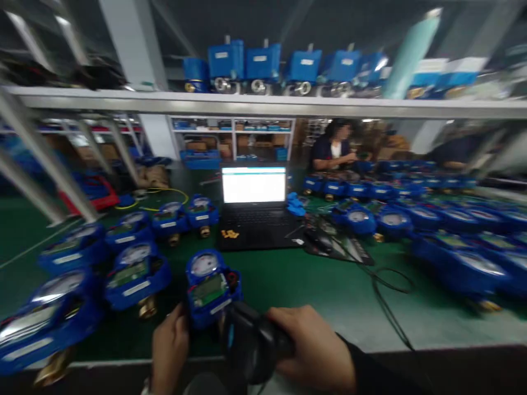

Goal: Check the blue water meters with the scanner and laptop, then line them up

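Observation:
My right hand [313, 345] grips a black handheld scanner [251, 343] whose head points at a blue water meter [212, 288] on the green mat near the front edge. That meter has a round dial, a small green display and a brass fitting. My left hand [169, 351] rests against the meter's lower left side, steadying it. The picture is blurred by motion.
Several more blue meters [135, 269] stand in rows to the left and many [453, 241] to the right. An open laptop [254, 206] with a bright screen sits mid-table, a black cable [387, 299] trailing right. A shelf [263, 104] overhead carries blue units. Another person [335, 148] sits behind.

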### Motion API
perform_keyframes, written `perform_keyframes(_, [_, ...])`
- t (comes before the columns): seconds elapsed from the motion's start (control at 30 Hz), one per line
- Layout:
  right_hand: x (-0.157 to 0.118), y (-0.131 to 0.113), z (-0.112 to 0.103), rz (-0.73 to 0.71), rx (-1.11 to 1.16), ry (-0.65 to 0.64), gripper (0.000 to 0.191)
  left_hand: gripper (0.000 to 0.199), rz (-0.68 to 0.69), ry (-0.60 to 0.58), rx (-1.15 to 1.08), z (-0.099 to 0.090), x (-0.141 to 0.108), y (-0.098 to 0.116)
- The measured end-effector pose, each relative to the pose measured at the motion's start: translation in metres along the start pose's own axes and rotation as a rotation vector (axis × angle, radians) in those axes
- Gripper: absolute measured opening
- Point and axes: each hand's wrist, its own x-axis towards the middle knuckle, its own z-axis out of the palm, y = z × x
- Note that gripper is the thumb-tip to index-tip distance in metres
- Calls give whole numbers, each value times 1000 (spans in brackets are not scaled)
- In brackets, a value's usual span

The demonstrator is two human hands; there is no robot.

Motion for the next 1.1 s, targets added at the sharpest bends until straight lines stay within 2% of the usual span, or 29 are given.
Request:
perform_keyframes(0.03, [0,0,1,20,26,-12,14,38,-18,23,17,-13,0,-8])
perform_keyframes(0.1, [0,-2,2,55,58,-46,15,38,-27,29,26,-23,0,-12])
perform_keyframes(0.3, [2,-4,3,112,93,-85,18,41,-31,9,0,-18,0,8])
perform_keyframes(0.47, [-6,2,0,113,123,-60,13,45,-47,1,13,-24,1,7])
perform_keyframes(0.57, [-6,15,-3,119,93,-27,14,45,-52,-1,15,-23,1,6])
perform_keyframes(0.67, [2,39,-1,181,15,81,33,44,-50,13,14,-22,1,6])
perform_keyframes(0.8, [13,76,13,240,-89,183,61,44,-41,21,14,-23,3,5])
perform_keyframes(0.87, [17,92,18,238,-125,198,59,44,-39,23,11,-24,4,3])
perform_keyframes(0.93, [22,111,16,205,-136,266,50,44,-42,29,6,-23,5,0])
perform_keyframes(1.0, [32,139,4,193,-166,430,48,45,-50,37,9,-22,5,-7])
perform_keyframes(1.1, [53,196,-21,254,-295,720,51,49,-67,-5,49,-18,3,-25])
